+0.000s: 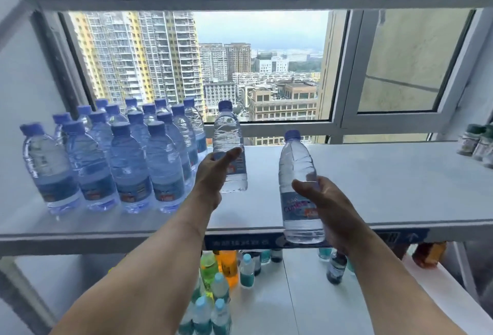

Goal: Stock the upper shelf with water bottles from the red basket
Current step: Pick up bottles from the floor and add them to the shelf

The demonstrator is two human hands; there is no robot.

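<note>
Both arms reach up to the upper shelf (373, 174). The left hand (210, 172) is wrapped round an upright water bottle (229, 142) standing just right of the packed cluster of bottles (112, 158); its fingers are hidden behind the plastic. The right hand (322, 201) clasps a second bottle (297, 174) at the label, its base overlapping the shelf's front edge. The lower shelf's drinks (218, 281) are blurred.

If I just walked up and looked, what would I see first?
Probably the two hands, each with a water bottle: the left hand against one bottle standing on the upper shelf, the right hand holding another bottle at the shelf's front edge. Next, the crowd of blue-capped bottles at the shelf's left end.
</note>
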